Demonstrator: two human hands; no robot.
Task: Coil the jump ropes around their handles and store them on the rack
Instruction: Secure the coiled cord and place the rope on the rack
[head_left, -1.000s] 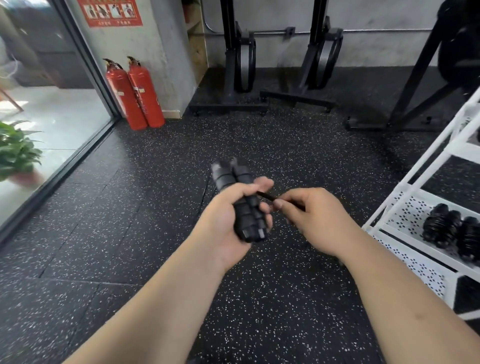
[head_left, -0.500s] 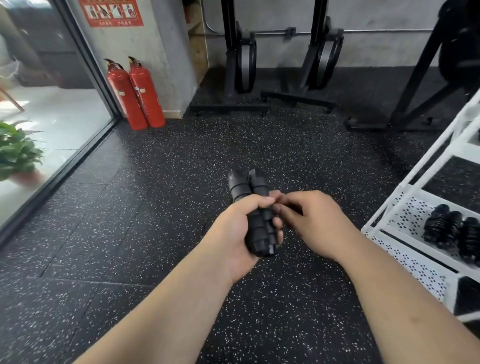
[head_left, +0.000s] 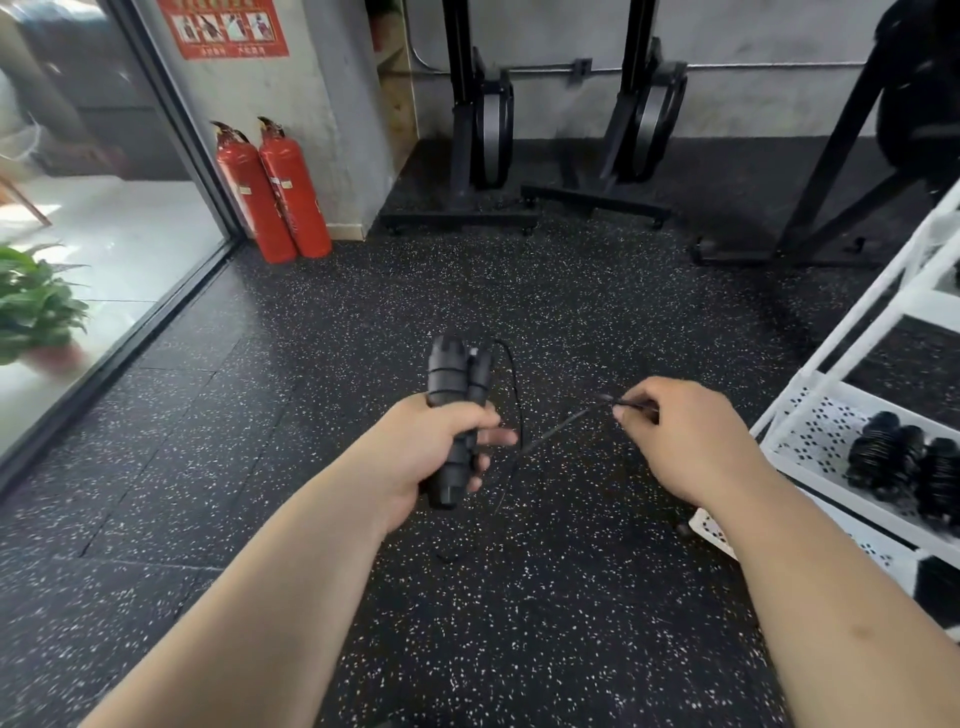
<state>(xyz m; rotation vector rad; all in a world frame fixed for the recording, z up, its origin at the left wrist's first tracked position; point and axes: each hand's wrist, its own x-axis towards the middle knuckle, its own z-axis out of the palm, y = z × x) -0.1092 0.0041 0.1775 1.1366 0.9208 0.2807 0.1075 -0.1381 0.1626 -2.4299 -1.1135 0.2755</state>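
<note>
- The left hand (head_left: 415, 457) holds two black handles (head_left: 452, 384) side by side. Its fingers (head_left: 496, 437) are curled round the lower half of them, and one finger pokes out a little toward the right.
- The right hand (head_left: 685, 436) pinches the thin black cord (head_left: 556, 431) between thumb and fingers (head_left: 631, 415). The other fingers are tucked in.
- The cord comes out at the top of the handles, above the left fingers. It bends down in a loose loop and then runs across to the right fingers. A bit more of it hangs below the left fingers, toward the floor (head_left: 519, 597).
- The handles look light and hard. They have ridges, so I think they will not slip. The middle is a good place to hold them, so both ends stay free for winding.
- The cord looks thin, bendy and smooth. I think it is a bit springy, so it may pop loose if it goes slack. It is best pinched close to the handles and kept tight.
- The white rack (head_left: 810, 431) stands to the right of the right fingers, well apart from them.
- Counting: two hands, two handles, one cord and one rack.
- On the rack shelf lie what look like two dark bundles (head_left: 878, 452). They are blurry, so I cannot be sure of the number.
- Far beyond the left fingers stand two red fire extinguishers (head_left: 275, 192) and one green plant (head_left: 36, 306).
</note>
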